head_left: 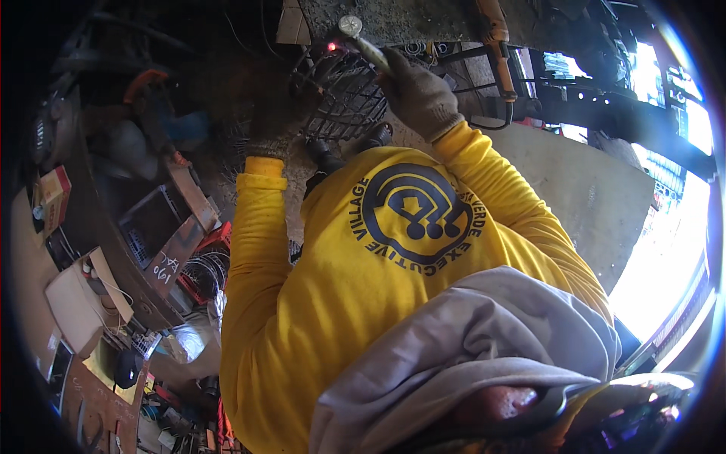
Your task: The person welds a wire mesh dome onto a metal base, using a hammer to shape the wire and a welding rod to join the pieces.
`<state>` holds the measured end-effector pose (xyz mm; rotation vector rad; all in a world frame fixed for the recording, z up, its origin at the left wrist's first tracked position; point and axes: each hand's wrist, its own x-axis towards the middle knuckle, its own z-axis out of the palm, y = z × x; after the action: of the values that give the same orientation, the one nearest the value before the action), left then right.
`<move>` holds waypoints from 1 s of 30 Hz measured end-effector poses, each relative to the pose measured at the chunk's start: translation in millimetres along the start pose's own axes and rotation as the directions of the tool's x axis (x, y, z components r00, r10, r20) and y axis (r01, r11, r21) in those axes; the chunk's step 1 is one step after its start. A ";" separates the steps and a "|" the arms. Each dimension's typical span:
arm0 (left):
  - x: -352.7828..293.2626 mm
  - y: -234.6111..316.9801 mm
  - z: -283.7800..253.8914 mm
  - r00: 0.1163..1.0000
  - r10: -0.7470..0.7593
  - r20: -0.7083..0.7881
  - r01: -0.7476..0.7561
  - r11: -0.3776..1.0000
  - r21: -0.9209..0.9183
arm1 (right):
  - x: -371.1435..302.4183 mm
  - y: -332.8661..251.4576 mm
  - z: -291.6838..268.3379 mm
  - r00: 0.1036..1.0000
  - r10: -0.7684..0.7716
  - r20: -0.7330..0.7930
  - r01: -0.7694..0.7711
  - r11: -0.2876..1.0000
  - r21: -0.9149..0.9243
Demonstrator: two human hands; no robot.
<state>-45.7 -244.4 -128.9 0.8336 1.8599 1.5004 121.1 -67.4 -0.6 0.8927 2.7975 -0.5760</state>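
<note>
My right hand point(420, 97), in a grey work glove, is closed around the pale handle of a hammer point(370, 53). The hammer's round face point(350, 26) points up toward the camera, near the edge of a worn bench. Just left of the hammer head, a small spot on dark metal glows red point(331, 47). My left hand point(281, 110), also gloved, is in deep shadow beside a dark metal grate point(348, 102) of crossing bars. Its fingers are lost in the dark, and I cannot tell what they hold.
An orange power tool point(495, 45) with a cord hangs at the bench edge on the right. A large flat sheet point(575, 189) lies to the right. At left are an open cardboard box point(87, 299), a red crate point(212, 257) and a cluttered wooden surface point(94, 401).
</note>
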 end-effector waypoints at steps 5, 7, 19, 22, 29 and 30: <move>-1.2 40.0 1.0 0.990 0.136 -0.029 -0.122 0.947 0.298 | -12.7 13.7 -0.8 0.970 -0.108 -0.218 0.133 0.986 0.100; -1.8 38.2 -0.3 0.993 0.116 -0.005 -0.109 0.948 0.298 | -19.6 17.3 5.0 0.947 -0.147 -0.286 0.193 0.971 0.141; 2.9 -26.5 4.6 0.999 -0.034 0.023 0.034 0.999 -0.033 | -28.2 32.3 11.4 0.995 -0.034 -0.095 0.043 0.995 0.091; -3.1 39.0 -1.8 0.998 -0.037 0.047 0.010 0.884 0.467 | -36.2 32.5 12.7 0.946 -0.119 -0.301 0.171 0.974 0.151; 2.8 14.2 -7.2 0.993 0.122 0.001 -0.106 0.858 0.502 | -24.8 33.0 6.5 0.974 -0.058 -0.217 0.100 0.977 0.187; 4.9 16.5 -9.0 0.993 0.114 0.026 -0.105 0.785 0.610 | -27.9 30.2 3.6 0.975 -0.056 -0.214 0.097 0.978 0.185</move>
<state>-54.1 -243.3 -111.4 1.2410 2.3854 0.9429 161.4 -60.8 -6.3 0.9327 3.0147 -0.8265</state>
